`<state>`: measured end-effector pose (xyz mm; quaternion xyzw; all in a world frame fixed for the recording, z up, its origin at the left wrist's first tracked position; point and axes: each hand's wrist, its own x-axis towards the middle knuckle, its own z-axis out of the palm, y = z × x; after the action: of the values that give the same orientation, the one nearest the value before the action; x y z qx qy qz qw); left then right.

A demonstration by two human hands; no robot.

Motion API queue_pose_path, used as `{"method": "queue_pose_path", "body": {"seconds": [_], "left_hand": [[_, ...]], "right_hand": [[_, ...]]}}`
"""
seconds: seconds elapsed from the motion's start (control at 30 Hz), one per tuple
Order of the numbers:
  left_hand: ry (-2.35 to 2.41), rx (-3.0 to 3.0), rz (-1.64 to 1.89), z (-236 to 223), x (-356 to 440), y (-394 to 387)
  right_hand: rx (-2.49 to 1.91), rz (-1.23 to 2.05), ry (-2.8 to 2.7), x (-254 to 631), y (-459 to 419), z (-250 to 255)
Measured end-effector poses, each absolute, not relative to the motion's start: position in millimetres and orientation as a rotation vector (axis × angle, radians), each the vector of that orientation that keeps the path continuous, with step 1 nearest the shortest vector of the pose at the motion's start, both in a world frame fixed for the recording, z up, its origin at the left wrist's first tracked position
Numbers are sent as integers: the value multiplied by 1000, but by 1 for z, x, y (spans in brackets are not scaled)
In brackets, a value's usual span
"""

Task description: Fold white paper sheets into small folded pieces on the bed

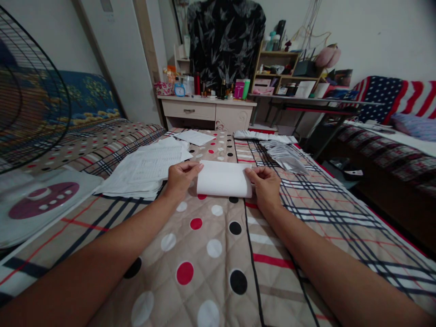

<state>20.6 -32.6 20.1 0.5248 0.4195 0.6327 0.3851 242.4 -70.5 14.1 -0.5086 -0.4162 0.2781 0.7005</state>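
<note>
Between my two hands is a white sheet of paper, curved over at its lower edge and held just above the dotted bedspread. My left hand pinches its upper left corner between thumb and fingers. At the upper right corner, my right hand grips it the same way. Left of my left hand lies a loose stack of printed sheets. Beyond my right hand is a spread pile of flat, pale folded papers or packets, too blurred to name exactly.
The patterned bedspread lies under everything. A black wire fan stands at the left, above a white plastic bag. Behind are a white dresser with bottles and a desk shelf. The bed's edge runs along the right.
</note>
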Motion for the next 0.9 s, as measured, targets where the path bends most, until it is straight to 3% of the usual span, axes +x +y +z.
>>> {"method": "queue_pose_path", "body": {"seconds": [0.9], "left_hand": [[1086, 1354, 1586, 18, 20, -31]], "right_hand": [[-1106, 520, -958, 242, -70, 14]]}}
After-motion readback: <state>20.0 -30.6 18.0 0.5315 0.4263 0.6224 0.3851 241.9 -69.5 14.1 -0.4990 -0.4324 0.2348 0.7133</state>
